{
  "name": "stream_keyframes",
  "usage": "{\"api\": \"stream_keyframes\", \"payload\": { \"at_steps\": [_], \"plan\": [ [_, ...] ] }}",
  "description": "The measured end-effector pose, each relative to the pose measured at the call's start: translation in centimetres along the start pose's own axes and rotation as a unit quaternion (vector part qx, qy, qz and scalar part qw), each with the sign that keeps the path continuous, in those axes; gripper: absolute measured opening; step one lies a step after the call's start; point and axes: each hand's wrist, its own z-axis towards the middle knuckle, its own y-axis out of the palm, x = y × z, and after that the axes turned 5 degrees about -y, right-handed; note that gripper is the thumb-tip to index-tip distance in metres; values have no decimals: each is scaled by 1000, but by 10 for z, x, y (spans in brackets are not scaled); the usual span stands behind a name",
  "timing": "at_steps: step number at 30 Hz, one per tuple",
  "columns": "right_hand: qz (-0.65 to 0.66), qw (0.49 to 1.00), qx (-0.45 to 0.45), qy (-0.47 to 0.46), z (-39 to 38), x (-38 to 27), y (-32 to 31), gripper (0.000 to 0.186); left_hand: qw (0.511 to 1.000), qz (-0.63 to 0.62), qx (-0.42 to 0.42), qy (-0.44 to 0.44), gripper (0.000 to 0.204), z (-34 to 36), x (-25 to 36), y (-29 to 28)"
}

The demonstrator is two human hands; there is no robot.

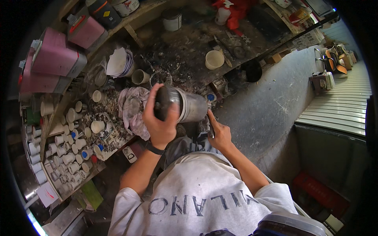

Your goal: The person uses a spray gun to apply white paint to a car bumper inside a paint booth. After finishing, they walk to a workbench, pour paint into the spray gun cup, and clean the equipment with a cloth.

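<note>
A grey translucent plastic tub [193,107] lies tilted on its side in the air in front of me. My left hand [160,125], with a dark band at its wrist, grips the tub's left end, fingers and thumb round a dark round part [166,103]. At the other end is my right hand [220,135], its forefinger stretched up to the tub's edge. The other fingers are curled round a thin dark tool [211,130] whose kind I cannot make out. A crumpled pinkish cloth [134,108] lies on the bench just left of my left hand.
The bench [189,55] is stained and littered. A white cup [214,59] and a brush [226,59] lie at its far right. Many small white cups [69,158] crowd the left. Pink canisters [55,55] stand upper left. A dark bin [254,70] stands beside the bench.
</note>
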Motion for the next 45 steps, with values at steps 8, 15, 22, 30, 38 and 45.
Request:
{"api": "stream_keyframes", "payload": {
  "at_steps": [8,15,22,30,38,45],
  "plan": [
    [131,988,80,-1,-14,12,9,71,791,-544,82,-268,67,7,-63,-86],
    [-27,979,200,-32,-33,56,-36,52,800,-324,263,-431,53,14,-255,-157],
    [172,928,209,256,-3,122,-70,57,900,266,171,-299,63,-2,-279,-158],
    [168,921,175,304,39,163,-80,58,896,395,184,-86,42,-44,-227,-147],
    [171,932,152,281,39,190,-84,57,941,328,-72,27,44,-82,-190,-28],
    [51,975,81,202,22,204,-108,55,958,248,-136,44,59,-18,-191,91]
  ]
}}
